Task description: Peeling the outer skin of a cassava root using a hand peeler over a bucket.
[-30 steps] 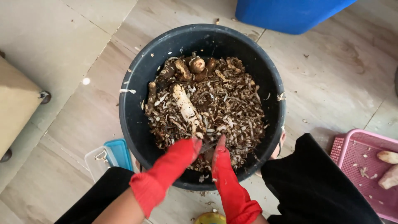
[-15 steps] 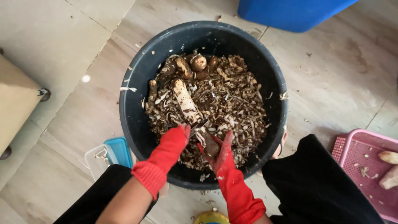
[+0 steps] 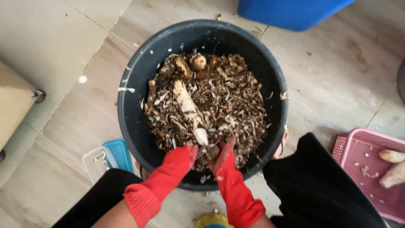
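Note:
A black bucket (image 3: 130, 114) stands between my knees, filled with brown peelings and several unpeeled roots. A long, pale, partly peeled root (image 3: 185, 101) lies on the heap, its near end pointing at my hands. Both hands wear red rubber gloves. My left hand (image 3: 181, 157) closes on the root's near end. My right hand (image 3: 224, 157) sits just to the right, gripping a thin metal peeler (image 3: 206, 150) and a dark piece held between the two hands. My fingertips are partly hidden in the peelings.
A pink plastic basket (image 3: 358, 147) with pale peeled roots is on the floor at the right. A blue tub (image 3: 291, 12) stands behind the bucket. A clear box with a blue lid (image 3: 107, 157) lies at the left, and a beige object (image 3: 14, 101) farther left.
My hands, pressed together a second ago, parted and now meet at the pale root's near end. More of that root's length shows, reaching closer to me.

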